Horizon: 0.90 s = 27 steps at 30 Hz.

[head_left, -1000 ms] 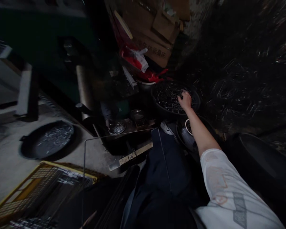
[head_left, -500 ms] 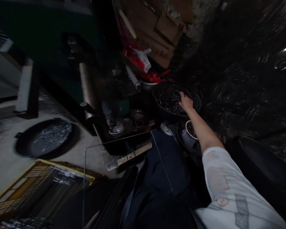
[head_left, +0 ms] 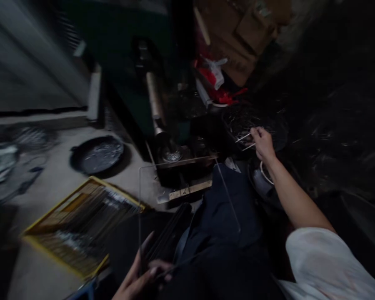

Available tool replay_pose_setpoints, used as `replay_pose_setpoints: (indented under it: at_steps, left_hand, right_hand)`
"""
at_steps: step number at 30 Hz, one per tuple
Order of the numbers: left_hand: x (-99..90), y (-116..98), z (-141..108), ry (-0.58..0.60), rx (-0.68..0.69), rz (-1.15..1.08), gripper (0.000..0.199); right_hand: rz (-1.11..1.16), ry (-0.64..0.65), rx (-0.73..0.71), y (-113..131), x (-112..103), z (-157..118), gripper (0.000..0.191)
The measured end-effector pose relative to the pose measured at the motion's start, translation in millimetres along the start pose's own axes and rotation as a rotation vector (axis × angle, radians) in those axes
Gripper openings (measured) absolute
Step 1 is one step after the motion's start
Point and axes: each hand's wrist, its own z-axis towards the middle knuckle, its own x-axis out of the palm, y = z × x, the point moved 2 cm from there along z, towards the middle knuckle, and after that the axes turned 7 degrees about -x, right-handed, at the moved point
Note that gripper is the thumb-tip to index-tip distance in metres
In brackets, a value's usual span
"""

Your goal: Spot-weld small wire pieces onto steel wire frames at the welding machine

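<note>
My right hand (head_left: pixel 264 143) is closed on a thin bent metal wire piece (head_left: pixel 243 138), its two prongs pointing left. The hand is over the near edge of a dark basin (head_left: pixel 281 143) with many shiny wire pieces in it. At the bottom, my left hand (head_left: pixel 140 275) pinches a thin wire frame (head_left: pixel 139 200), which spans my lap; blur softens its fingers. Dark rods (head_left: pixel 165 233) lie across my left thigh beside that hand.
A machine with a metal cylinder (head_left: pixel 154 98) stands ahead, a small dish of metal bits (head_left: pixel 172 155) at its foot. On the left are a black pan (head_left: pixel 95 166) and a yellow crate (head_left: pixel 59 204) of rods. A light-rimmed pot (head_left: pixel 265 171) stands below my right wrist.
My right hand has come up out of the basin with a bent wire piece. My left hand has come further into view at the wire frame. The view has swung left.
</note>
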Motion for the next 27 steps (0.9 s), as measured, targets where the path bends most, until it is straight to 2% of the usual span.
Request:
replay_pose_setpoints:
  at_steps: [2,4,6,9,12,16,21,27]
  left_hand:
    - [2.5,-0.2,2.5,0.117,0.056,-0.021,0.098]
    - [3.2,5.9,8.9,0.204,0.103,-0.047,0.096]
    - [5.6,16.2,15.9,0.257,0.129,-0.063,0.094]
    - [14.6,32.5,23.6,0.322,0.147,-0.111,0.098]
    - [24.3,44.5,27.9,0.364,0.177,-0.154,0.102]
    - [27.5,53.6,35.0,0.400,0.204,-0.179,0.095]
    - [25.1,57.0,45.8,0.460,0.232,-0.195,0.106]
    - [31.3,56.0,50.1,0.436,0.202,-0.200,0.111]
  right_hand:
    - [0.342,0.204,0.225,3.1,55.9,-56.7,0.044]
    - [0.515,0.362,0.447,4.7,110.8,-108.5,0.038]
    - [0.584,0.388,0.613,4.4,155.9,-141.4,0.029]
    - [0.607,0.294,0.734,2.1,196.8,-152.7,0.024]
    - [0.651,0.189,0.733,2.2,210.6,-144.8,0.022]
    - [0.689,0.105,0.691,4.9,217.2,-141.4,0.025]
    - [0.708,0.004,0.616,6.4,230.0,-140.7,0.032]
    - [0.672,-0.059,0.565,7.9,235.8,-133.5,0.028]
